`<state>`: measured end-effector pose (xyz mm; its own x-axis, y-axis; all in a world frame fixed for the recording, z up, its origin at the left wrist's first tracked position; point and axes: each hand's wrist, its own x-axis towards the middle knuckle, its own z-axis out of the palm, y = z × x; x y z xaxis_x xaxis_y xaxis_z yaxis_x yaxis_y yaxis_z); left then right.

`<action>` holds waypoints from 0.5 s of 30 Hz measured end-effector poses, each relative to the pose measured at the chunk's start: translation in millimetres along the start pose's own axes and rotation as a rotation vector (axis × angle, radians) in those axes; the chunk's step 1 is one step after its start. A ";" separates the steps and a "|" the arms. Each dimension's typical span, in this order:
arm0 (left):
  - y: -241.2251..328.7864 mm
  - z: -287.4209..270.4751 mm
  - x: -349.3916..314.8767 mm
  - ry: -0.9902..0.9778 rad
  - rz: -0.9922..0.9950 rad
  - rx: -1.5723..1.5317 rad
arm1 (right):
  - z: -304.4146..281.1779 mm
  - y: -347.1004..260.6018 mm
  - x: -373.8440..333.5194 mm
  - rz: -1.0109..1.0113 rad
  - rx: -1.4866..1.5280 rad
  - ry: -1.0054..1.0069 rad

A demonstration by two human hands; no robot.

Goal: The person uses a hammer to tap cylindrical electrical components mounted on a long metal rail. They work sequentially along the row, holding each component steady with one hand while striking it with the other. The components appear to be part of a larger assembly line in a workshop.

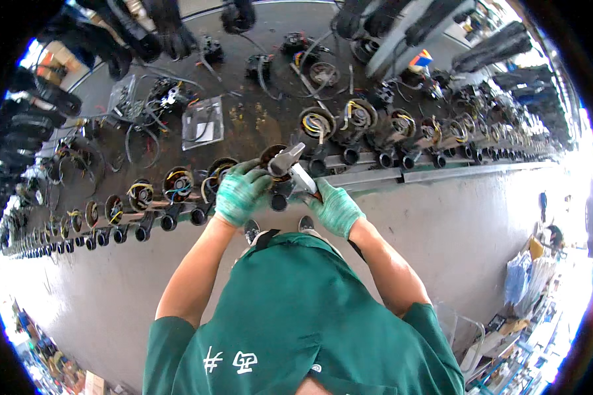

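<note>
My right hand (336,208), in a green knit glove, is closed round the handle of a hammer (287,160). The hammer has a grey metal head and a pale handle, and its head lies over a round dark housing (270,153) that it partly covers. My left hand (243,191), gloved alike, is at the left edge of this housing with its fingers curled. What those fingers grip is hidden. Just left of it sits another round housing with coloured wires (219,172). A short black tube end (279,201) juts toward me below the hammer.
A long row of similar wired housings (178,185) runs along the bench edge to both sides. Behind them on the dark bench top (244,125) lie loose cables, small motor parts and a clear plastic bag (203,123). Black parts (171,29) hang above the far side.
</note>
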<state>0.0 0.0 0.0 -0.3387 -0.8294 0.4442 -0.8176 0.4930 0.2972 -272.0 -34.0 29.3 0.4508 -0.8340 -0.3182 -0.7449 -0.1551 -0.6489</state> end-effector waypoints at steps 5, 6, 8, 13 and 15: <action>23.2 4.4 8.3 -0.005 -0.167 0.010 | -27.7 42.7 -39.4 0.101 0.108 0.250; 26.9 5.6 12.8 -0.039 -0.181 0.038 | -27.6 71.2 -40.4 0.097 0.101 0.335; 53.8 7.0 35.1 0.071 -0.126 0.049 | -39.9 116.2 -46.8 0.242 0.048 0.368; 101.6 34.2 67.3 0.014 0.160 0.044 | -29.8 212.3 -49.6 0.436 0.053 0.401; 119.3 71.6 74.2 -0.233 -0.038 -0.137 | -20.1 246.7 -51.1 0.509 0.113 0.402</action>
<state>-156.0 -21.6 7.9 -0.4202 -0.8782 0.2285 -0.7664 0.4783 0.4288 -488.7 -40.3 -100.6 -0.1797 -0.9248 -0.3355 -0.7504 0.3493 -0.5611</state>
